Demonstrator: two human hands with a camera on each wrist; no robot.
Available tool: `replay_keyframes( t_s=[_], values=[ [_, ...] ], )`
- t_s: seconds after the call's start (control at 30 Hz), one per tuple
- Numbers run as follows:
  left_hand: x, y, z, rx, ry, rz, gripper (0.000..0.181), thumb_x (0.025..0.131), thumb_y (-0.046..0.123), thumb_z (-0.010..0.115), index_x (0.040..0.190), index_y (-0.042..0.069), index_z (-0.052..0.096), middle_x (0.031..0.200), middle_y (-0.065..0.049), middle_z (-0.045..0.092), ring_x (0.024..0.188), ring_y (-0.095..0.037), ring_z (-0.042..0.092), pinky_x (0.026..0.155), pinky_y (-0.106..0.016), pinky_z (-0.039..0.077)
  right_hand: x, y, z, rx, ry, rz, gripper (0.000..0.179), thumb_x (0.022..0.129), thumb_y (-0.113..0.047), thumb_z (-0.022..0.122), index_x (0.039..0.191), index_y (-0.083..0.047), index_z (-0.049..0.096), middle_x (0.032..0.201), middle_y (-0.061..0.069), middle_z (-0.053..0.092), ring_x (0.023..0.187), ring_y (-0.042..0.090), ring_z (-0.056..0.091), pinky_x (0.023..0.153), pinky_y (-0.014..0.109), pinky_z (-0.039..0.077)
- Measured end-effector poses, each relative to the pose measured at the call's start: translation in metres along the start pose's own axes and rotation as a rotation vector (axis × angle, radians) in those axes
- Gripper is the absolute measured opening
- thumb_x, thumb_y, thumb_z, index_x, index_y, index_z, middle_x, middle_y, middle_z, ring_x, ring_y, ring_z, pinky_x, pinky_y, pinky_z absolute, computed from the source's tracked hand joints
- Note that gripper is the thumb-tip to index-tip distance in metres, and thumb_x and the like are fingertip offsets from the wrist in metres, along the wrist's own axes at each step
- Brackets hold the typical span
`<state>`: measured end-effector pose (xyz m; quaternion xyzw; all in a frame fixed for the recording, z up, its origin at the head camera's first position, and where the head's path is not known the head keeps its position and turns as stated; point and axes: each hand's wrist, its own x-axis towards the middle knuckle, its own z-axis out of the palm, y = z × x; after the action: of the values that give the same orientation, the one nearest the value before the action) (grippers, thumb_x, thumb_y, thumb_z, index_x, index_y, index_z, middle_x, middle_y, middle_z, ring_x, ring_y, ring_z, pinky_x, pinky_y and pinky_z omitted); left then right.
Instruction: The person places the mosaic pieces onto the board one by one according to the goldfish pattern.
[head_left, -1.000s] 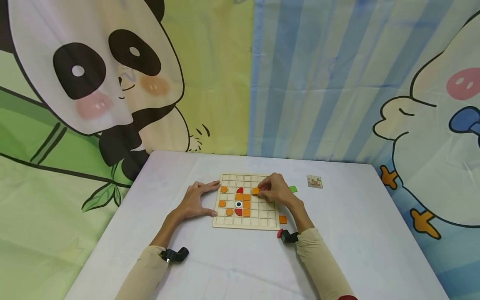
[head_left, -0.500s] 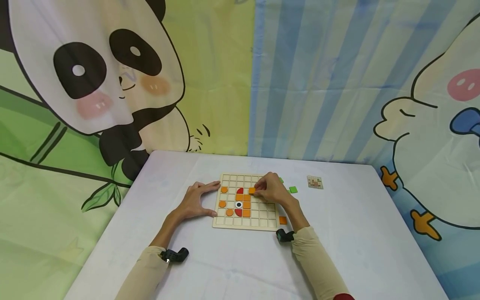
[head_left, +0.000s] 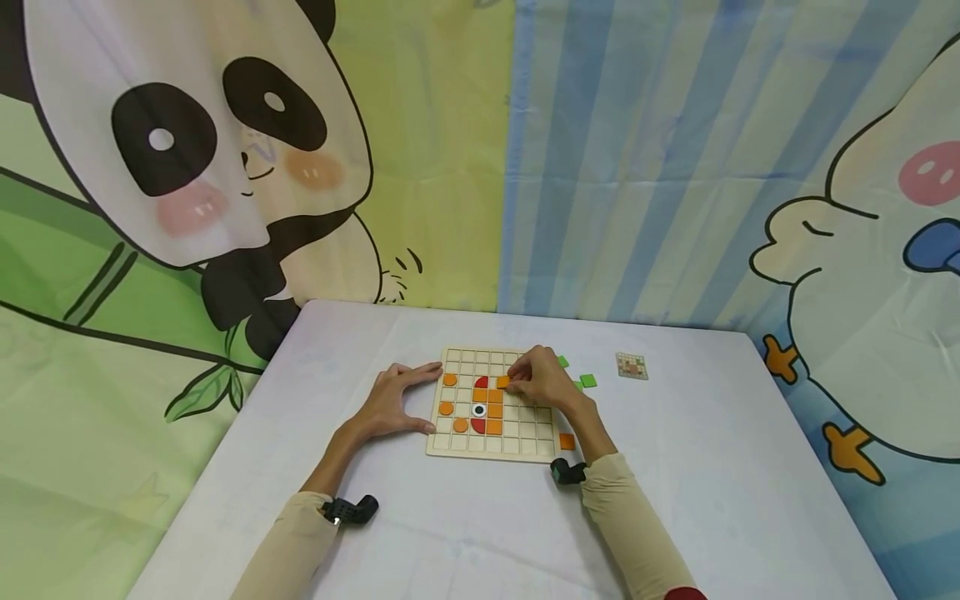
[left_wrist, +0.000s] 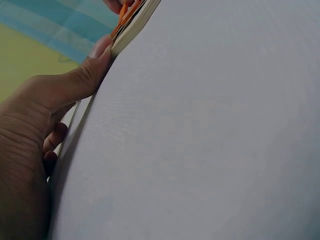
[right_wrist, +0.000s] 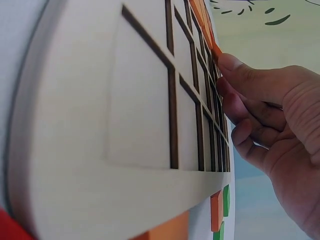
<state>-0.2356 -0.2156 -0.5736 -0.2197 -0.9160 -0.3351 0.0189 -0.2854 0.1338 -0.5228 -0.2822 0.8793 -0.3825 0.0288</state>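
Note:
A pale wooden grid board [head_left: 525, 432] lies on the white table. My left hand [head_left: 386, 404] has its thumb and forefinger spread wide, their tips at the board's left edge. Over the upper middle of the grid, my right hand [head_left: 543, 379] pinches a square orange tile [head_left: 502, 382] between thumb and fingers. This tile sits just right of a red quarter-round tile [head_left: 482, 382] and above a column of orange squares [head_left: 495, 411]. A round black-and-white eye tile [head_left: 479, 410] lies left of that column. In the right wrist view, the thumb [right_wrist: 245, 75] is at the tile's edge.
Orange discs [head_left: 450, 380] lie in the left columns. Right of the board are green tiles [head_left: 588, 381], partly behind the right hand, and an orange square [head_left: 567, 442]. A small pattern card [head_left: 632, 366] lies farther right. A cartoon curtain [head_left: 420, 167] hangs behind the table.
My right hand has moved slightly left with the orange tile, bringing it close to the red quarter-round. More green tiles show behind it. The left hand stays at the board's edge.

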Motion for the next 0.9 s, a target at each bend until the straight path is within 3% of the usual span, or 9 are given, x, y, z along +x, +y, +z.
replay_keyframes(
  t_s=[0.9],
  values=[
    [-0.0022, 0.0028, 0.0003, 0.0, 0.008, 0.001, 0.111, 0.064, 0.059, 0.101, 0.16, 0.025, 0.058, 0.171, 0.004, 0.051, 0.114, -0.019, 0.049, 0.1, -0.048, 0.033, 0.006, 0.0018, 0.0059, 0.006, -0.029, -0.041, 0.02, 0.089, -0.006, 0.09, 0.106, 0.004, 0.084, 0.088, 0.009, 0.083, 0.073, 0.01, 0.074, 0.074, 0.028, 0.063]
  ],
)
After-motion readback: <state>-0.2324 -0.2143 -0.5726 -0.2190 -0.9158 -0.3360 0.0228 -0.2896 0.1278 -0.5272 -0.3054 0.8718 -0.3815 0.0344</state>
